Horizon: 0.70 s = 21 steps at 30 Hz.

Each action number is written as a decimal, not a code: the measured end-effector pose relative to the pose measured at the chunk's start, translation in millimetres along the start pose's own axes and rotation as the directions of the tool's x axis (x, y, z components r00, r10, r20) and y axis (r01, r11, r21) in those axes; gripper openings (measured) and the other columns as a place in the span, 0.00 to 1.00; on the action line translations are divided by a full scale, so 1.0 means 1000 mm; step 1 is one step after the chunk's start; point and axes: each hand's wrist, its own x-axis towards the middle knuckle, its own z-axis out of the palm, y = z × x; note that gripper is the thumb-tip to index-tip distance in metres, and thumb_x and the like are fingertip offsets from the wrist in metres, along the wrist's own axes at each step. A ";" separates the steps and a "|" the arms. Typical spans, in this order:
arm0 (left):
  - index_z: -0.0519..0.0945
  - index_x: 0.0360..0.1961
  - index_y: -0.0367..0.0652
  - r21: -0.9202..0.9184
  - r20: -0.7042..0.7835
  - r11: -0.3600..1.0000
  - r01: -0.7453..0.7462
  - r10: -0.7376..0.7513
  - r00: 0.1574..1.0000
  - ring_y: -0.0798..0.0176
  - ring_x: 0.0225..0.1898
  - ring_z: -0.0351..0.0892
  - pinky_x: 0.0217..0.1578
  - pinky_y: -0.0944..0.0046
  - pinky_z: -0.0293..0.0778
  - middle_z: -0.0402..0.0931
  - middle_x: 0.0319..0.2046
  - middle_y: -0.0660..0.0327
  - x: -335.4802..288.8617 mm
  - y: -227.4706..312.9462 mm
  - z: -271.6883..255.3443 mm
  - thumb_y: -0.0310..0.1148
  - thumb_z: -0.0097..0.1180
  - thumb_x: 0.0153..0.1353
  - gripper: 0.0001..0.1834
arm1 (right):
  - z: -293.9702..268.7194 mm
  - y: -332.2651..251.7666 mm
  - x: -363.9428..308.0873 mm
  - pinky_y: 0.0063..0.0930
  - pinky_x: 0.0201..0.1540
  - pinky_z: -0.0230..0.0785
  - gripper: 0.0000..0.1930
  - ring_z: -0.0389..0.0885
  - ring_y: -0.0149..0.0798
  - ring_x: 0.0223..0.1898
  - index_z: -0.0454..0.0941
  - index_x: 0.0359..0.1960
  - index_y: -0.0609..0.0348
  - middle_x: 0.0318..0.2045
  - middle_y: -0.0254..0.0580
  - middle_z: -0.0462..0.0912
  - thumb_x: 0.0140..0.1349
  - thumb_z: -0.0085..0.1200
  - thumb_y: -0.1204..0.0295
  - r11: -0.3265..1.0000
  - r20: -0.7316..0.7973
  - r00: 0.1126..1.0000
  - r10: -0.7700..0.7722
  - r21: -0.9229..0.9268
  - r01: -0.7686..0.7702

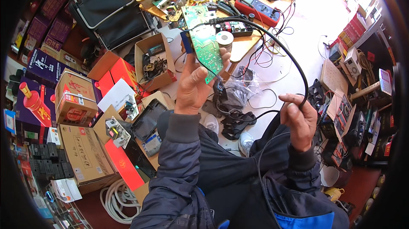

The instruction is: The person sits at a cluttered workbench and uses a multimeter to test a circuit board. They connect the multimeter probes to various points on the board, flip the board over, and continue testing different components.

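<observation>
My left hand holds up a long green circuit board, gripping it near its lower end with the solder side facing me. A thick black cable arches from the upper part of the board over to the right. The fingers of my right hand are closed around that cable where it comes down. Thinner dark wire crosses the board's face and hangs by its lower tip. Behind the board stands a spool of solder wire, at the edge of the wooden table.
On the table lie a red multimeter with trailing leads and several small parts. An open carton of scraps, stacked boxes and a black folding chair stand left. Clear plastic bags lie on the floor. Crowded shelves line the right.
</observation>
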 end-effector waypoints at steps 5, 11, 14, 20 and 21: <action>0.65 0.74 0.39 -0.154 0.068 0.982 0.109 -0.100 0.993 0.38 0.72 0.74 0.77 0.41 0.66 0.73 0.69 0.41 0.002 -0.016 0.003 0.31 0.76 0.61 0.43 | -0.001 -0.017 -0.005 0.17 0.32 0.58 0.25 0.69 0.22 0.27 0.79 0.64 0.70 0.27 0.33 0.78 0.82 0.47 0.58 0.995 -0.131 0.987 -0.092 -0.047 0.087; 0.63 0.75 0.38 0.044 -0.023 0.998 0.053 -0.052 0.998 0.36 0.71 0.75 0.76 0.40 0.67 0.73 0.69 0.39 0.003 -0.029 0.011 0.36 0.76 0.62 0.45 | -0.007 0.005 0.004 0.16 0.32 0.61 0.22 0.70 0.21 0.26 0.74 0.68 0.70 0.26 0.31 0.78 0.81 0.51 0.66 0.997 -0.088 0.994 0.064 -0.035 -0.067; 0.61 0.77 0.41 0.126 -0.088 0.991 0.052 -0.041 0.995 0.42 0.68 0.78 0.74 0.44 0.69 0.75 0.67 0.43 0.005 -0.031 0.014 0.31 0.78 0.60 0.49 | -0.006 0.042 0.009 0.16 0.29 0.61 0.23 0.69 0.20 0.24 0.74 0.70 0.66 0.26 0.33 0.80 0.82 0.52 0.64 0.979 -0.053 0.978 0.204 0.007 -0.204; 0.53 0.80 0.40 0.433 -0.183 0.889 0.149 -0.075 0.980 0.59 0.57 0.83 0.60 0.58 0.79 0.80 0.58 0.50 -0.005 -0.046 0.034 0.31 0.86 0.51 0.63 | -0.030 0.085 0.004 0.17 0.29 0.60 0.17 0.69 0.21 0.23 0.82 0.58 0.65 0.25 0.33 0.79 0.81 0.52 0.64 0.950 -0.156 0.943 0.295 0.152 -0.272; 0.55 0.80 0.40 0.489 -0.194 0.856 0.169 -0.083 0.978 0.59 0.57 0.83 0.59 0.58 0.79 0.80 0.58 0.50 -0.006 -0.050 0.037 0.32 0.87 0.51 0.62 | -0.036 0.088 0.004 0.17 0.30 0.61 0.16 0.70 0.21 0.24 0.82 0.58 0.65 0.25 0.33 0.79 0.81 0.53 0.65 0.951 -0.151 0.945 0.290 0.156 -0.268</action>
